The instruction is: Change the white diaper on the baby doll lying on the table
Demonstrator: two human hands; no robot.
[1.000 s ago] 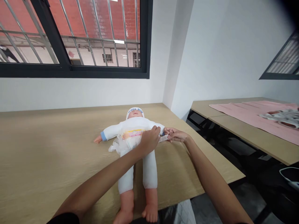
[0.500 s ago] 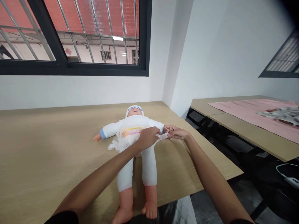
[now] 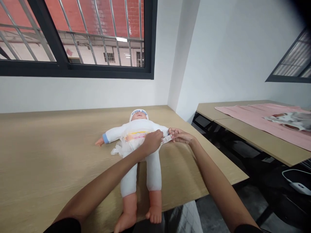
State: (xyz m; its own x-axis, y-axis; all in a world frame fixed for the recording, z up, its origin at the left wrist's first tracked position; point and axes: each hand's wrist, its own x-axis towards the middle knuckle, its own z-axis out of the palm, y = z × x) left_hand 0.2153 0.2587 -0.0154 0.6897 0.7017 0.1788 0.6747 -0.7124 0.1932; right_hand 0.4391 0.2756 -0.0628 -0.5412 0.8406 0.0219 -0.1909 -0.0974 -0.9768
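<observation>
A baby doll (image 3: 142, 126) in a white suit with blue cuffs lies on its back, feet towards me. A white diaper (image 3: 136, 136) with a yellow and pink printed band is around its hips. My left hand (image 3: 153, 141) is closed at the diaper's edge, on the right of the doll's waist. There my right hand (image 3: 181, 135) pinches the end of a white diaper tab (image 3: 166, 139), stretched between the two hands. The doll's hand on that side is mostly hidden behind my right fingers. A frilly diaper edge sticks out on the left.
The doll lies on a wooden table (image 3: 60, 161), its feet at the near edge. Beyond a gap on the right, a second table (image 3: 230, 124) bears a pink cloth (image 3: 245, 113) and a grey-white garment (image 3: 291, 119). A white device with a cord (image 3: 300, 187) is at lower right.
Both hands stay at the diaper's right side with small finger shifts. The tab between them shows more plainly now. The whole view has shifted slightly.
</observation>
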